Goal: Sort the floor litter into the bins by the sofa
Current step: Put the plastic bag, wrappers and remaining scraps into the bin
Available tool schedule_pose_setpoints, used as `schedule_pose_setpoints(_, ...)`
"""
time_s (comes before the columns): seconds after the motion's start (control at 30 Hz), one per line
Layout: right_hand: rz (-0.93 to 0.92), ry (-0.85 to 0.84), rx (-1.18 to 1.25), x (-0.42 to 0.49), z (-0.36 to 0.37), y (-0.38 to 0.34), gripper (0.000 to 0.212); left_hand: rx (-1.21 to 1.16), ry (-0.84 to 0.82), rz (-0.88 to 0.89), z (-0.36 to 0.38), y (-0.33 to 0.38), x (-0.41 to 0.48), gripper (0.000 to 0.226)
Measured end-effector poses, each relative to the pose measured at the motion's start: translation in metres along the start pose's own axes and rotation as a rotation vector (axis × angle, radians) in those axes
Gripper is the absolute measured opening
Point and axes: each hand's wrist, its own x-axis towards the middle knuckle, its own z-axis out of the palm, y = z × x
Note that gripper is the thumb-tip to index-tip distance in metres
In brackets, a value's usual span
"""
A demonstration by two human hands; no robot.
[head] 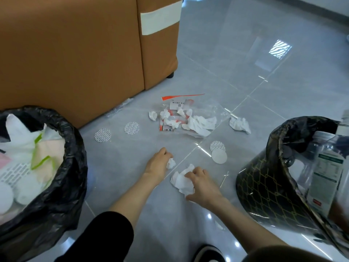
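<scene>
Floor litter, one view from the head camera; clock positions are read from the frame's centre.

1. Left hand (158, 163), 6 o'clock, near centre: fingers curled, pinching a small tissue wad (171, 163) at floor level.
2. Right hand (202, 184), 5 o'clock, just beside the left: fingers bent over a larger crumpled tissue (182, 181) lying on the tiles, gripping it.
3. Left bin (72, 148), 8 o'clock: black liner, holding white paper and round white pieces.
4. Right bin (264, 188), 4 o'clock: black with gold lattice, tilted toward the camera, with clear plastic bottles (324, 167) inside.
5. Sofa (75, 53), 10 to 11 o'clock: tan, standing behind the left bin.
6. Clear plastic bag (217, 110), 12 o'clock: flat on the floor, with tissue scraps and red-and-white wrappers heaped on or in it.
7. Loose tissue (240, 125), 2 o'clock, just beside the bag.
8. Patterned discs (103, 135), 9 o'clock: two, side by side.
9. Overlapping discs (219, 156), 3 o'clock: two, between the right hand and the loose tissue.
</scene>
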Motion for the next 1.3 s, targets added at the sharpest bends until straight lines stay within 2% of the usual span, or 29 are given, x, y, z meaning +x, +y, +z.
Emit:
schedule_pose_setpoints(0.1, 0.024, 0.004, 0.122, 0.004, 0.008, 0.004, 0.05, -0.147, 0.056, -0.044, 0.003, -0.003, -0.009, 0.037)
schedule_pose_setpoints(0.2, 0.073, -0.018, 0.124, 0.008, 0.011, 0.006, 0.035, -0.163, 0.074, -0.077, 0.006, -0.003, -0.016, 0.032)
schedule_pose_setpoints(0.3, 0.122, -0.063, 0.099, 0.012, 0.012, 0.007, 0.032, -0.134, 0.07, -0.09, 0.007, -0.002, -0.02, 0.028)
schedule_pose_setpoints(0.4, 0.145, -0.07, 0.11, 0.012, 0.01, 0.005, 0.024, -0.186, 0.149, -0.129, 0.002, 0.0, -0.028, 0.023)
schedule_pose_setpoints(0.53, 0.18, 0.052, 0.274, 0.004, -0.013, -0.005, 0.016, -0.307, 0.31, -0.137, -0.031, 0.007, -0.042, 0.025)
schedule_pose_setpoints(0.6, 0.168, 0.127, 0.354, 0.002, -0.037, -0.019, 0.019, -0.337, 0.398, -0.137, -0.057, 0.011, -0.052, 0.027)
schedule_pose_setpoints(0.73, 0.049, 0.223, 0.395, 0.0, -0.099, -0.057, 0.025, -0.384, 0.589, -0.119, -0.116, 0.014, -0.083, 0.028)
schedule_pose_setpoints(0.87, -0.105, 0.309, 0.409, -0.007, -0.157, -0.109, 0.019, -0.373, 0.752, -0.129, -0.171, 0.004, -0.125, 0.03)
schedule_pose_setpoints(0.97, -0.234, 0.34, 0.405, -0.012, -0.187, -0.157, 0.011, -0.368, 0.84, -0.22, -0.204, -0.015, -0.161, 0.029)
schedule_pose_setpoints(1.13, -0.406, 0.253, 0.318, -0.022, -0.201, -0.234, 0.016, -0.331, 0.881, -0.353, -0.229, -0.054, -0.217, 0.035)
schedule_pose_setpoints(1.3, -0.39, 0.131, 0.329, -0.024, -0.178, -0.297, 0.033, -0.305, 0.808, -0.47, -0.224, -0.079, -0.252, 0.04)
